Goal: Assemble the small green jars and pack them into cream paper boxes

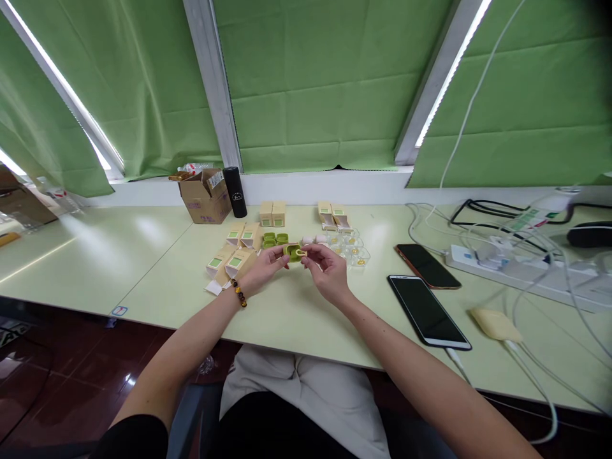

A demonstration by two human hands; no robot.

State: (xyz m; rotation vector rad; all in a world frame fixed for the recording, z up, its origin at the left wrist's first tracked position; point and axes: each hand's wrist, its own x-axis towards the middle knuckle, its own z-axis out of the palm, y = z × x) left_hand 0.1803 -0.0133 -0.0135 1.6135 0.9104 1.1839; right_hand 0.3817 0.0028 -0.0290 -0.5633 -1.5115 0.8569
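- While both hands meet above the bench (pixel 296 319), the left hand (pixel 264 266) pinches a small green case (pixel 290 252) between thumb and fingers; the right hand (pixel 328 273) pinches a pale loop (pixel 301 253) at the case's right side.
- Case: in front of the person, near the middle of the bench, with its hollow side visible.
- Left wrist: a bracelet of dark and amber beads (pixel 238 293).
- Just beyond the hands: a cluster of green pieces (pixel 276 238) and, to its right, clear containers (pixel 352 246) with yellow marks, beside small pale objects (pixel 314 240) too small to identify.
- Left of the cluster: a group of cream boxes with green panels (pixel 233 252), some with flaps out.
- Farther back: two cream boxes side by side (pixel 272 214) and, to the right, two others with flaps open (pixel 334 217).
- Right of the bench: two dark-screened phones, the nearer (pixel 428 311) with a cable at its end, the other (pixel 427 266) just behind; beyond, a white power strip (pixel 516 274) amid cables.
- Rear left: an open cardboard carton (pixel 205 201) beside an upright black flask (pixel 234 192).
- Background: green curtains (pixel 325 83).
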